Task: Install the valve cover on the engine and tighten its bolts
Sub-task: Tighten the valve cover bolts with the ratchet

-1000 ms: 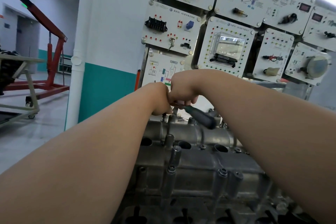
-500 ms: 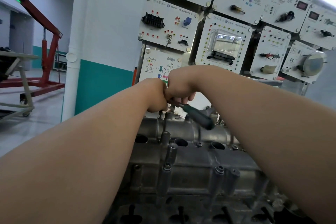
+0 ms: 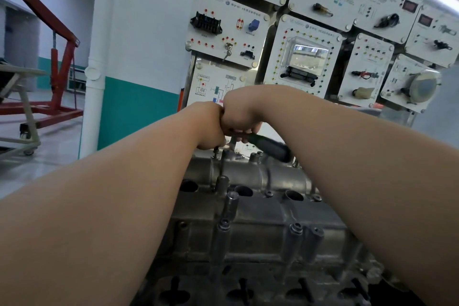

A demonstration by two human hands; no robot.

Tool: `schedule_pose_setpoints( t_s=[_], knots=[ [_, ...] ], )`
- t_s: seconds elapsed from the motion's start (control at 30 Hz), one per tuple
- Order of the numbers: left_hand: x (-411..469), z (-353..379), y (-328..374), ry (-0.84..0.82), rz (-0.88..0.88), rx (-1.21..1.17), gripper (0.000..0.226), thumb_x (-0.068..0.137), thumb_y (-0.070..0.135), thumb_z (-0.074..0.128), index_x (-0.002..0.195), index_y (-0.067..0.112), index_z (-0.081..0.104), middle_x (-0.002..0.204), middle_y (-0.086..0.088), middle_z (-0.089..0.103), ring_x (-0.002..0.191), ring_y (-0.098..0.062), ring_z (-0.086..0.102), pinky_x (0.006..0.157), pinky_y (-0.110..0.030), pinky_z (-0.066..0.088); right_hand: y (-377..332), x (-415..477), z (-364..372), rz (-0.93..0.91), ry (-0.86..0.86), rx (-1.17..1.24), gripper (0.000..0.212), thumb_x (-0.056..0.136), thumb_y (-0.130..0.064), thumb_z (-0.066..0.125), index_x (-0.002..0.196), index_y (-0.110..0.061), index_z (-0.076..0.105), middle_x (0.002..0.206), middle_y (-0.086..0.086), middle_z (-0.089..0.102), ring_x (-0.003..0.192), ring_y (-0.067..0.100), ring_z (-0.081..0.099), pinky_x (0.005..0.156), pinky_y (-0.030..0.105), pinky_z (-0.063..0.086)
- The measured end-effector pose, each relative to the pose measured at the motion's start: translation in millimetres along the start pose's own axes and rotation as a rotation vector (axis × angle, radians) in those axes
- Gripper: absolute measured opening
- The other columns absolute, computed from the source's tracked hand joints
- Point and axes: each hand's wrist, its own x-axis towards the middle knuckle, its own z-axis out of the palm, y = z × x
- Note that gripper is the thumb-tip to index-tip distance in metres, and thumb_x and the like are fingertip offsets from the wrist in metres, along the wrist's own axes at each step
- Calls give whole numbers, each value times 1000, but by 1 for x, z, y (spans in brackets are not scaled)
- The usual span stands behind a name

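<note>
the valve cover [image 3: 248, 218] is sitting on the engine [image 3: 248, 288], low in the centre of the view, between both forearms. at its far edge the right hand [image 3: 239, 117] is gripping the dark handle of a wrench [image 3: 270, 148], fingers curled round it. the left hand [image 3: 208, 129] is bunching over the wrench head, touching the right, its grasp hidden. both are sitting almost where they were half a second ago. behind, white training panels [image 3: 305, 57] are carrying print too blurred to read. a red crane [image 3: 62, 57] is standing far left.
</note>
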Motion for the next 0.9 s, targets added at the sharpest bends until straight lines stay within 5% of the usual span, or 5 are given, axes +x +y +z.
schedule_pose_setpoints(
  t_s=[0.23,0.4,0.57,0.77,0.9],
  knots=[
    [0,-1,-1,-40,-66,-46,44,81,21,64,123,15,51,103,-6,60,84,-20,53,68,-28,40,8,-4,0,-28,33,20,24,89,-31,58,79,-14,71,64,-6,72,68,12,70,66,28,52],
    [6,-4,-3,-99,-141,69,24,90,18,57,111,6,59,83,-6,51,78,-21,51,70,-27,41,-2,3,11,48,81,12,27,91,-16,42,71,-5,58,59,9,65,40,17,64,50,25,51],
    [6,3,-2,-30,-110,48,32,80,40,67,67,16,50,66,-2,50,56,-14,45,50,-26,33,12,2,12,13,126,104,31,88,-30,57,64,-10,57,43,-1,59,40,15,60,47,23,47],
    [9,0,-5,-121,-131,-31,18,78,29,66,73,13,60,71,-6,62,62,-19,56,56,-28,44,19,-7,5,-153,114,-24,31,93,-37,55,97,-13,73,90,2,71,76,14,59,58,24,39],
    [7,2,-4,-103,-130,13,28,80,40,64,72,16,56,71,-3,57,62,-15,52,52,-27,36,20,-7,10,-127,144,22,34,91,-36,54,70,-12,67,64,-1,68,62,14,63,54,26,40]
  ],
)
